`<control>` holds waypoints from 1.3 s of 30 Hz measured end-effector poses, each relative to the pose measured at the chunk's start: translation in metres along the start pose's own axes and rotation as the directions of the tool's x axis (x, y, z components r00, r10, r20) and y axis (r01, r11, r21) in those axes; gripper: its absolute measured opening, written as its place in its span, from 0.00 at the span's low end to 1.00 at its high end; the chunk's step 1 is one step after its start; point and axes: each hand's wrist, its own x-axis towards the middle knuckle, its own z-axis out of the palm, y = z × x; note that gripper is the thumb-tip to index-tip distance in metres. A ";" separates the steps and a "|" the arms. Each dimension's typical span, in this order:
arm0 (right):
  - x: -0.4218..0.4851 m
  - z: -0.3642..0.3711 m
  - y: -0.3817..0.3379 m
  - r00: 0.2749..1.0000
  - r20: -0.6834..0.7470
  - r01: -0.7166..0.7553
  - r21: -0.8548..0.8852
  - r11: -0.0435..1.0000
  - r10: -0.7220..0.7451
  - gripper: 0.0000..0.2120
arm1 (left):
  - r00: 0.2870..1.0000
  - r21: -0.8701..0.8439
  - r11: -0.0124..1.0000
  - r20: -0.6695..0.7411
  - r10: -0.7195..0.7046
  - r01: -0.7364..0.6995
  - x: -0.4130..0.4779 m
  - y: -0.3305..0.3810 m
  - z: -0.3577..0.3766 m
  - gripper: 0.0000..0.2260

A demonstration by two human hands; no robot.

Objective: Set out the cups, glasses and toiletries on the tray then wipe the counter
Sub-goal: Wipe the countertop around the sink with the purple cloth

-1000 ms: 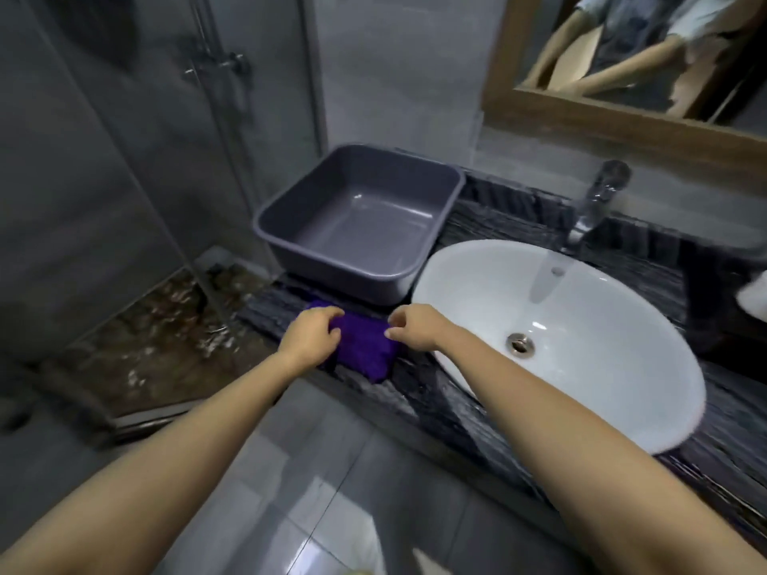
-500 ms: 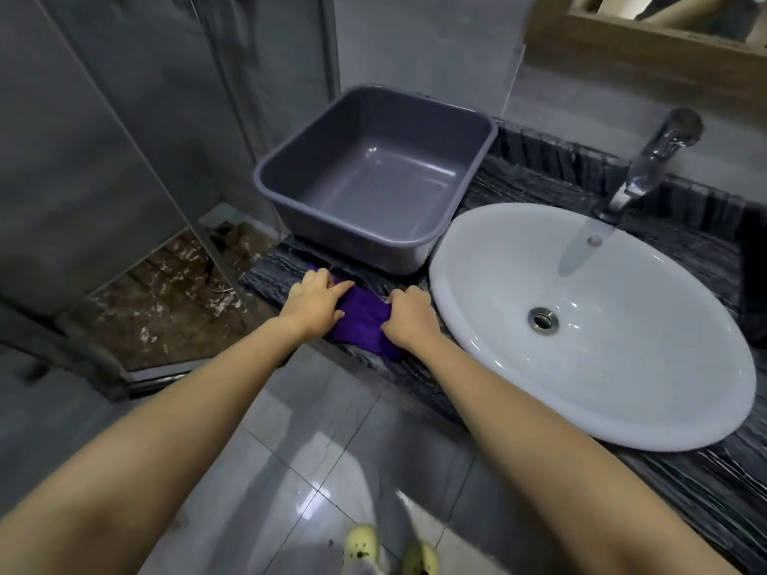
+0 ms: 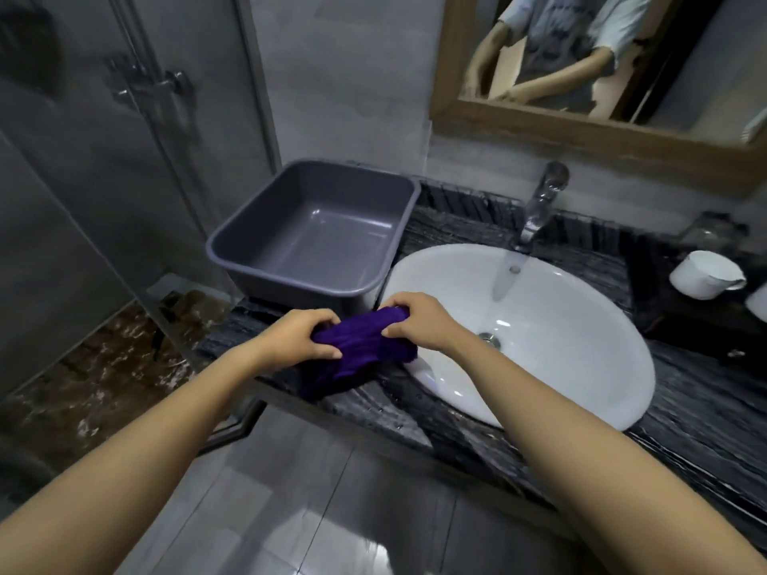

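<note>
Two bare hands meet over the front edge of the dark stone surface [image 3: 685, 417], and between them is one purple cloth [image 3: 361, 350], bunched into a roll. The left hand [image 3: 296, 340] takes its 9 o'clock end, with the grip curled round the fabric and the thumb on top. The right hand [image 3: 419, 325] takes the 3 o'clock end, its grip likewise closed, fingers tucked over the cloth's upper fold. The cloth's lower folds sag toward 6 o'clock and lie on the rim of the surface, just beside the one white oval basin [image 3: 581, 367], which spreads out at 3 o'clock from the hands. One grey square tub [image 3: 299, 294] stands on the surface at 11 o'clock from the cloth, near it but apart. One chrome tap [image 3: 539, 205] rises at the basin's 12 o'clock. Far off at 2 o'clock stands one white cup [image 3: 705, 276] with a handle, a blurred glass vessel [image 3: 714, 232] behind it, and a second white shape [image 3: 757, 300] cut by the frame edge; what that one is cannot be told. One wood-framed mirror [image 3: 581, 134] hangs at 1 o'clock, and a glass shower screen [image 3: 124, 201] fills the 9 to 11 o'clock side.
</note>
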 end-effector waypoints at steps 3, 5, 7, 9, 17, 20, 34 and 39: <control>-0.019 -0.041 -0.001 1.000 -0.025 0.007 0.018 1.000 -0.007 0.13 | 0.997 0.014 0.997 0.027 0.075 -0.075 0.010 0.040 -0.017 0.12; -0.034 -0.067 0.001 0.998 -0.065 0.015 0.014 1.000 -0.014 0.12 | 0.992 0.002 0.993 0.035 0.118 -0.118 0.019 0.069 -0.026 0.11; -0.052 -0.093 0.005 0.992 -0.129 -0.002 0.012 1.000 0.003 0.13 | 0.986 -0.033 0.986 0.038 0.165 -0.164 0.030 0.100 -0.032 0.11; -0.072 -0.117 0.012 0.977 -0.211 -0.026 0.015 1.000 0.028 0.13 | 0.972 -0.053 0.972 0.044 0.231 -0.228 0.044 0.130 -0.034 0.11; -0.167 -0.202 0.058 0.859 -0.509 -0.163 -0.162 0.973 0.059 0.15 | 0.860 -0.060 0.874 0.160 0.485 -0.482 0.095 0.255 -0.003 0.16; -0.203 -0.225 0.082 0.798 -0.600 -0.191 -0.167 0.967 0.054 0.14 | 0.794 -0.095 0.824 0.225 0.564 -0.559 0.105 0.299 0.023 0.17; -0.284 -0.278 0.244 0.574 -0.788 -0.435 -0.064 0.898 0.222 0.16 | 0.746 -0.133 0.764 0.167 0.645 -0.631 0.173 0.420 0.186 0.14; -0.297 -0.269 0.280 0.523 -0.797 -0.489 0.012 0.872 0.304 0.14 | 0.731 -0.085 0.756 0.203 0.651 -0.649 0.189 0.439 0.229 0.15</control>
